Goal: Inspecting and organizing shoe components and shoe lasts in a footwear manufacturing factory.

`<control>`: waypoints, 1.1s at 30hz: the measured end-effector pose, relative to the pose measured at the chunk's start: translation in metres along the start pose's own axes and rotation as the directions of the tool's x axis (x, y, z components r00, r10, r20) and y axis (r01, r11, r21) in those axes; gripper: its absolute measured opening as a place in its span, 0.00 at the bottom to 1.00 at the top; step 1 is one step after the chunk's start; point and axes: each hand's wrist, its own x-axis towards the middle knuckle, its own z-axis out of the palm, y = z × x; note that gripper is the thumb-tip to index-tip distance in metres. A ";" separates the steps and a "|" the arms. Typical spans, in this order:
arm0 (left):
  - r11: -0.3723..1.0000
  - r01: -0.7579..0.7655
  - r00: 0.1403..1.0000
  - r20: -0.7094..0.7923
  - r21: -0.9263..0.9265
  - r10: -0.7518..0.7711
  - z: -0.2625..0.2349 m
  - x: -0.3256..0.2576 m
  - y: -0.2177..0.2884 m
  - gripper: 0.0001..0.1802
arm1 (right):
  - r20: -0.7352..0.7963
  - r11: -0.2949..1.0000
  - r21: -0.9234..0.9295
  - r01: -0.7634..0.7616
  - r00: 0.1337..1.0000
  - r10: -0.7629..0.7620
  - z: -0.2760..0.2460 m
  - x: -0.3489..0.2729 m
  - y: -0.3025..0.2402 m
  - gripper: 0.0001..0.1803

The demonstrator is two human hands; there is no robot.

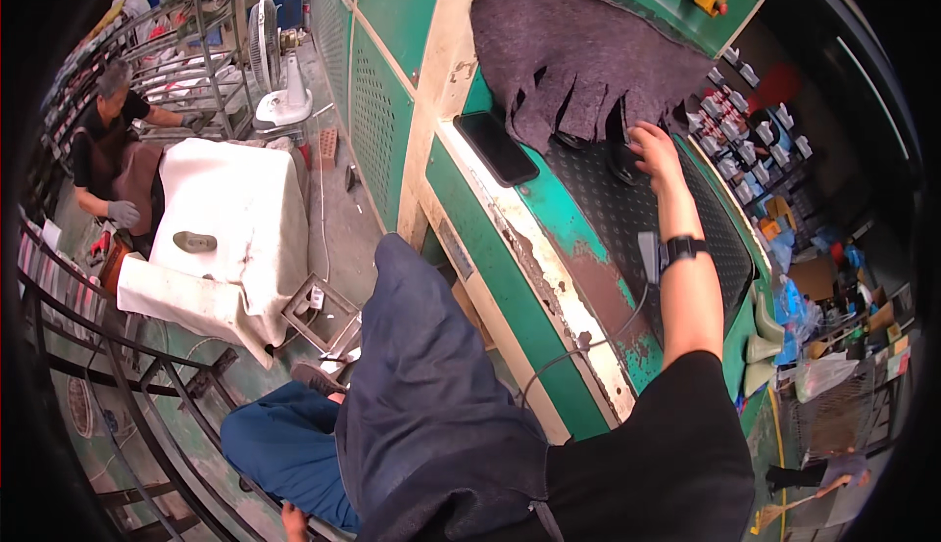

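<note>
My right hand (657, 155) reaches over the black dimpled surface (676, 219) of a green machine. Its fingers are bent round the edge of a dark curved piece (619, 162), too dark to name, just below a purple-grey felt curtain (588, 52) cut into strips. Another dark piece (570, 139) lies partly under the strips. On the machine's edge, left of that hand, rests a black phone (497, 148). My left hand (292, 520) hangs low beside my blue trouser leg (289, 444) at the bottom edge; its fingers are mostly cut off from view.
Left, a co-worker (118, 150) in an apron and gloves stands behind a white-covered machine (235, 209). A white fan (279, 62) stands beyond. Black curved rails (108, 366) run at lower left. A cable (588, 346) crosses the green machine's side. Racks of shoe-shaped pieces (745, 140) are at right.
</note>
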 end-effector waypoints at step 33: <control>0.313 -0.488 0.863 -0.505 -0.815 0.032 -0.285 0.136 0.355 0.17 | 0.093 0.895 0.385 -0.226 0.974 0.206 -0.043 -0.089 0.065 0.27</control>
